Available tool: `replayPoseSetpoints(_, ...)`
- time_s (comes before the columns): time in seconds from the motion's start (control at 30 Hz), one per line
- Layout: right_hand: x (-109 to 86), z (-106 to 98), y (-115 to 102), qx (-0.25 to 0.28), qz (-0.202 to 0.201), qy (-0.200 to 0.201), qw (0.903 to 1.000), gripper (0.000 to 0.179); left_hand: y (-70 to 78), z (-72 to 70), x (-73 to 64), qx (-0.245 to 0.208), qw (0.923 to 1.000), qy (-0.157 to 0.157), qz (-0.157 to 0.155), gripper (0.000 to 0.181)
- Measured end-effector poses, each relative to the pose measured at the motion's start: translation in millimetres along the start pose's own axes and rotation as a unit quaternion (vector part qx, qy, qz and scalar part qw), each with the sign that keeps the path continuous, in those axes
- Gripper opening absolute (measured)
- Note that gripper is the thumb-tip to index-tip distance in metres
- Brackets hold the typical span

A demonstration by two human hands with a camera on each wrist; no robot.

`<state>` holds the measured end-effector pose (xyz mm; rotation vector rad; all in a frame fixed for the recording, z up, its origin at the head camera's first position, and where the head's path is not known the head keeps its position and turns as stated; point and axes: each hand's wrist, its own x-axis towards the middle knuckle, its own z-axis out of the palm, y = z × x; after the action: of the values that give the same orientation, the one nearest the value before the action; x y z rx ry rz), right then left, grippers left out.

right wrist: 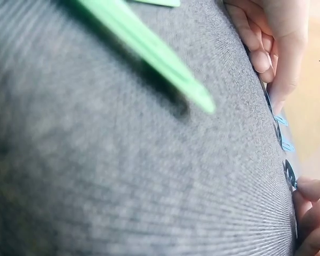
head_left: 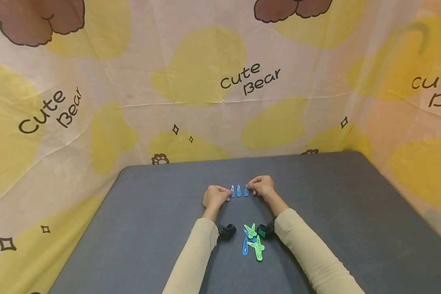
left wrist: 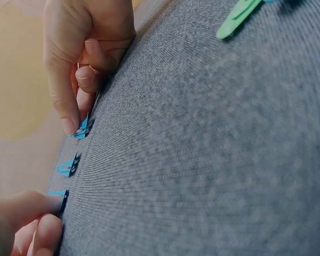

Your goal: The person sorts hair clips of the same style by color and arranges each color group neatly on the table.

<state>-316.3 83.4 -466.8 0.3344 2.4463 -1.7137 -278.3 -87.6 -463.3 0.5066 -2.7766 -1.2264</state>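
Observation:
Three blue snap hair clips stand in a short row on the grey table. At the row's left end my left hand [head_left: 215, 196] pinches the left blue hair clip [head_left: 233, 191] between thumb and forefinger. The middle blue hair clip [head_left: 239, 190] lies untouched between the hands. My right hand [head_left: 261, 185] holds the top end of the right blue hair clip [head_left: 246, 192] with its fingertips. Seen from the left wrist, the right hand [left wrist: 90, 42] has its thumb and forefinger at its clip [left wrist: 81, 129], which lies close on the cloth.
Nearer me, between the forearms, lies a loose pile of green hair clips [head_left: 258, 248] with blue hair clips [head_left: 245, 246] among them. A dark wrist camera [head_left: 226, 231] sits by the left cuff. Behind the grey table [head_left: 150, 228] hangs a printed curtain [head_left: 198, 69].

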Motion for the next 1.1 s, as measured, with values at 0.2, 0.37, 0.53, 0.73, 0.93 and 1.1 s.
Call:
replayPoseSetpoints(0.2, -0.2, -0.6, -0.4, -0.006, 0.000, 0.003, 1.0000, 0.015, 0.4, 0.6, 0.6, 0.000, 1.0000, 0.003, 0.002, 0.019)
replayPoseSetpoints(0.37, -0.2, -1.3, 0.0, -0.008, 0.000, 0.002, 1.0000, 0.016, 0.8, 0.5, 1.0, -0.001, 1.0000, 0.003, 0.004, 0.019)
replayPoseSetpoints(0.53, 0.1, -2.1, 1.0, -0.009, -0.002, -0.004, 1.0000, 0.016, 0.2, 0.8, 1.0, 0.000, 1.0000, 0.003, 0.004, 0.018)
replayPoseSetpoints(0.73, -2.0, -4.1, 1.1, -0.003, -0.003, -0.011, 0.9999, 0.017, -1.0, 1.8, 1.4, -0.002, 1.0000, 0.004, 0.002, 0.018)
replayPoseSetpoints(0.93, -8.1, -9.1, -2.2, -0.005, -0.006, -0.016, 0.9998, 0.015, -1.2, 2.0, 2.8, 0.004, 1.0000, 0.003, 0.000, 0.017)
replayPoseSetpoints(1.1, -16.9, -13.3, -4.8, -0.010, -0.013, -0.028, 0.9995, 0.012, 0.1, 0.4, 1.8, 0.003, 1.0000, 0.001, 0.000, 0.017)
